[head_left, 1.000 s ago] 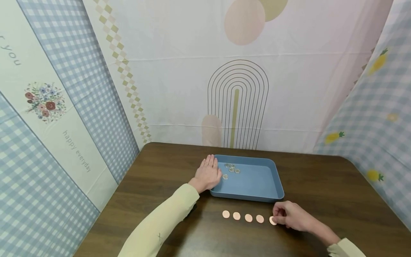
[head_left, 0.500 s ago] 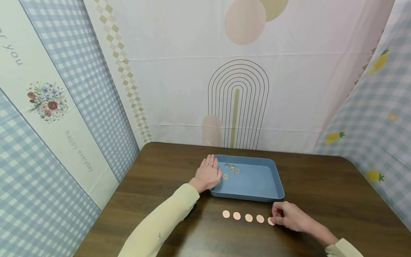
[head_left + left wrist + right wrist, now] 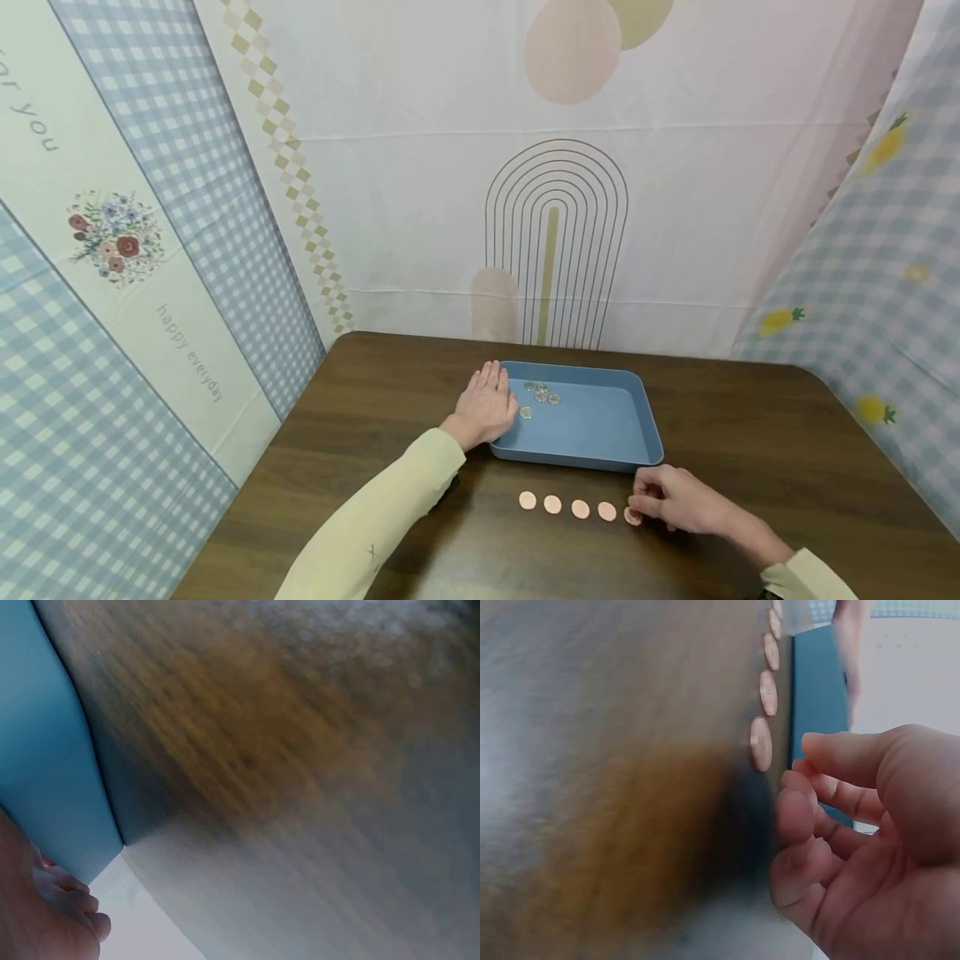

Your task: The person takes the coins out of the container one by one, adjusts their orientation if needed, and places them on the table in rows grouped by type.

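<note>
A blue tray (image 3: 592, 454) sits mid-table with several silver coins (image 3: 540, 392) in its far-left corner. My left hand (image 3: 487, 404) lies flat on the table against the tray's left rim; its wrist view shows the tray wall (image 3: 45, 757) and fingers (image 3: 71, 915). A row of copper coins (image 3: 566, 506) lies in front of the tray. My right hand (image 3: 667, 500) rests at the row's right end, fingers loosely curled, tips at the last copper coin (image 3: 631, 517). In the right wrist view that coin (image 3: 760, 742) lies flat just beyond the fingertips (image 3: 793, 814), not held.
The dark wooden table (image 3: 750, 433) is walled on three sides by printed cloth backdrops (image 3: 450, 208). Bare tabletop stretches to the left and right of the tray. The tray's right half holds nothing.
My right hand has crept slightly left, and the last copper coin has shifted a little left toward the row. The left hand stays put.
</note>
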Demonstrator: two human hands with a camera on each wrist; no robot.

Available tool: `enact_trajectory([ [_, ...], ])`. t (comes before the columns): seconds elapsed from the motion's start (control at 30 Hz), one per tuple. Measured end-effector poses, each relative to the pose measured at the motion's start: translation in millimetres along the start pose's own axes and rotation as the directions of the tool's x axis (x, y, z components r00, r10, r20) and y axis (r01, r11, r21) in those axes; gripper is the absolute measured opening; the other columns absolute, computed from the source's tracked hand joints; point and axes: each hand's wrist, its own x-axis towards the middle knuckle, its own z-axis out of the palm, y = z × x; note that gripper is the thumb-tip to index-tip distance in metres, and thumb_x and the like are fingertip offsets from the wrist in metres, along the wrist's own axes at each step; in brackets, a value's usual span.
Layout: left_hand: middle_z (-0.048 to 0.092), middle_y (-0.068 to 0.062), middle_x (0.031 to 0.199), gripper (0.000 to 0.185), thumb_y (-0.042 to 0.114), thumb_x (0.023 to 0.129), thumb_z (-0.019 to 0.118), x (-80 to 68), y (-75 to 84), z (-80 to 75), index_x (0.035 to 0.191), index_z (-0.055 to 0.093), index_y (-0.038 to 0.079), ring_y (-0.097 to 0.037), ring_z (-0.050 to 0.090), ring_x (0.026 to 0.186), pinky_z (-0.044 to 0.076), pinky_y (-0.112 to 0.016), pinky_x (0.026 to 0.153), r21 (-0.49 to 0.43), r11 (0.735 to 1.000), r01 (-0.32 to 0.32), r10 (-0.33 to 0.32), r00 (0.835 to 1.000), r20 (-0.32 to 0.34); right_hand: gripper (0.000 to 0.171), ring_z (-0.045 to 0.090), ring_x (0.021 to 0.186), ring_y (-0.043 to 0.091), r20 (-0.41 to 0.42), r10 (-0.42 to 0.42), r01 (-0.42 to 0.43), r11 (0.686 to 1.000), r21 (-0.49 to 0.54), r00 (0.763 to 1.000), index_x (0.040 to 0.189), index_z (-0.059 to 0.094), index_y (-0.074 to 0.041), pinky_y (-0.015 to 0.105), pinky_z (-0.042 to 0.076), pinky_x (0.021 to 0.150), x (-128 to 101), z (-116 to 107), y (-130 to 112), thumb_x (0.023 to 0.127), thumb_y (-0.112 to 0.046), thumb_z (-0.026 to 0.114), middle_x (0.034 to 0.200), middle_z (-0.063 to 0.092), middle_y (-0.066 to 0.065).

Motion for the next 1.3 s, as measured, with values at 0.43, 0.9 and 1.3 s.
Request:
enact_trajectory([
  [0.43,0.018,-0.018,0.164,0.063,0.036,0.104,0.021,-5.6,-2.1,3.3,0.155,0.022,0.000,-0.030,0.014,0.153,0.015,-0.041,0.125,-0.005,1.000,-0.015,0.015,1.000,-0.004,0.029,0.043,0.043,0.004,-0.020,0.003,-0.002,1.000,0.017,1.000,0.086,0.060,-0.004,0.026,0.044,0.041,11.0,-8.0,-33.2,0.099,-0.029,0.057,0.065,0.052,-0.003],
  [0.9,0.017,-0.019,0.163,0.063,0.036,0.104,0.020,-7.1,-5.5,2.9,0.155,0.021,-0.001,-0.031,0.014,0.153,0.015,-0.042,0.125,0.000,0.999,-0.034,0.034,0.999,-0.002,0.017,0.051,0.047,0.008,-0.159,-0.065,0.055,0.996,-0.063,0.985,0.090,0.063,-0.009,0.028,0.048,0.044,46.7,-5.4,-51.4,0.098,-0.023,0.059,0.067,0.053,-0.003],
  [1.3,0.018,-0.020,0.163,0.063,0.036,0.104,0.021,-5.5,-4.9,2.5,0.154,0.023,-0.001,-0.031,0.015,0.153,0.015,-0.042,0.125,-0.001,0.999,-0.034,0.034,0.999,-0.016,0.012,0.053,0.048,0.011,-0.224,-0.058,0.056,0.998,-0.016,0.973,0.088,0.062,-0.010,0.027,0.047,0.047,79.5,1.3,-50.8,0.097,-0.019,0.061,0.064,0.053,-0.002],
])
